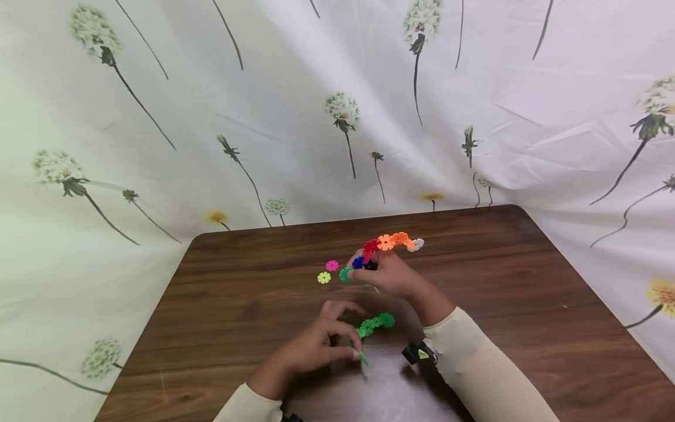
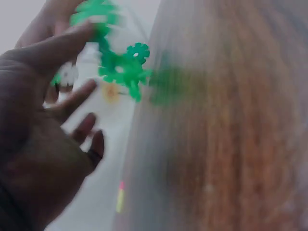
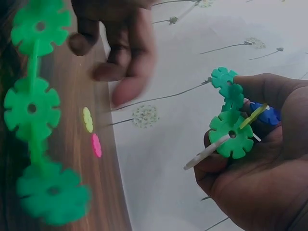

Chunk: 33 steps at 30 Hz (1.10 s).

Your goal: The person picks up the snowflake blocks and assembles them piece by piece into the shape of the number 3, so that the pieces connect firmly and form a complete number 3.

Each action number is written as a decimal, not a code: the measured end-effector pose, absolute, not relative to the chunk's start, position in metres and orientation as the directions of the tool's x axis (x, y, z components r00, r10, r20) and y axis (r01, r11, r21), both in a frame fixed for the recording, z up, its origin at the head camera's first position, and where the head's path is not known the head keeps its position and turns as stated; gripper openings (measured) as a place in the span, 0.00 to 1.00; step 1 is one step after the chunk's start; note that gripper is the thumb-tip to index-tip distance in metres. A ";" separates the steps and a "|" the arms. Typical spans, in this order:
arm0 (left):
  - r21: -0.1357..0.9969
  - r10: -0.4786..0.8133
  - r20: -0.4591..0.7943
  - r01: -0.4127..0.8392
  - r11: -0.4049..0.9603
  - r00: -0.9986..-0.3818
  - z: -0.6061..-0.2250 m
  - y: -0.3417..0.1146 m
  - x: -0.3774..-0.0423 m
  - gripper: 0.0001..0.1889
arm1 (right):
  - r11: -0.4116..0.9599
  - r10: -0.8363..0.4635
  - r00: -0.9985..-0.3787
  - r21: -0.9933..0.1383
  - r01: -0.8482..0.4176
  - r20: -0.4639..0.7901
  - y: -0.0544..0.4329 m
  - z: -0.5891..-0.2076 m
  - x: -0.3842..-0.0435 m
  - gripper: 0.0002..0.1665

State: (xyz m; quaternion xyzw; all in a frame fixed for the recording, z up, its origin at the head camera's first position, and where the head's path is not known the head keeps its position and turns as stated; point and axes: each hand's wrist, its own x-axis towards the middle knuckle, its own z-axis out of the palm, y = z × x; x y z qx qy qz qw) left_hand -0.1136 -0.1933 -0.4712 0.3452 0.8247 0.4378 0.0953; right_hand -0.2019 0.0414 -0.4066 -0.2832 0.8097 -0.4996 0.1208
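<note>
My right hand (image 1: 392, 274) holds a chain of interlocking flower discs. Red and orange discs (image 1: 387, 242) rise above this hand, with a white one at the far end. Blue and green discs (image 3: 231, 134) sit by its fingers in the right wrist view. Closer to me, my left hand (image 1: 321, 343) pinches a separate chain of green flower discs (image 1: 371, 324) by one end, thumb against a disc. In the left wrist view the green chain (image 2: 122, 70) hangs off the thumb tip, blurred. The other fingers of that hand stay apart from it.
A pink flower disc (image 1: 331, 265) and a yellow flower disc (image 1: 324, 278) lie loose on the brown wooden table (image 1: 237, 281), left of my right hand. Behind the table's far edge hangs a white cloth (image 1: 295, 158) printed with dandelions.
</note>
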 end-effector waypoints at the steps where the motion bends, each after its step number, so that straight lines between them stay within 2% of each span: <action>1: 0.826 0.623 0.186 0.465 0.320 -0.760 -0.473 -0.195 -0.115 0.03 | 0.341 -0.579 -0.811 -0.876 -0.341 0.090 0.042 -0.406 -0.202 0.08; 4: 0.922 0.517 0.246 0.362 0.135 -0.820 -0.480 -0.202 -0.121 0.03 | 0.326 -0.582 -0.804 -0.872 -0.366 0.121 0.043 -0.406 -0.203 0.08; 8: 0.987 0.405 0.158 0.130 -0.098 -0.901 -0.484 -0.204 -0.128 0.05 | 0.324 -0.579 -0.802 -0.861 -0.392 0.147 0.043 -0.405 -0.206 0.08; 12: 0.952 0.289 0.067 -0.025 -0.304 -0.955 -0.486 -0.201 -0.135 0.09 | 0.333 -0.576 -0.802 -0.852 -0.404 0.155 0.043 -0.402 -0.207 0.08; 18: 0.839 0.222 0.016 -0.108 -0.534 -0.975 -0.489 -0.191 -0.142 0.11 | 0.311 -0.635 -0.756 -0.843 -0.438 0.159 0.038 -0.401 -0.209 0.07; 22: 0.768 0.238 0.041 -0.122 -0.629 -0.970 -0.491 -0.186 -0.147 0.13 | 0.335 -0.648 -0.750 -0.836 -0.434 0.129 0.035 -0.400 -0.209 0.09; 26: 0.731 0.244 0.033 -0.143 -0.667 -0.969 -0.493 -0.183 -0.151 0.15 | 0.362 -0.627 -0.772 -0.840 -0.404 0.101 0.034 -0.400 -0.209 0.09; 33: 0.721 0.189 -0.006 -0.135 -0.680 -0.982 -0.496 -0.178 -0.158 0.10 | 0.362 -0.611 -0.783 -0.838 -0.409 0.118 0.033 -0.405 -0.210 0.09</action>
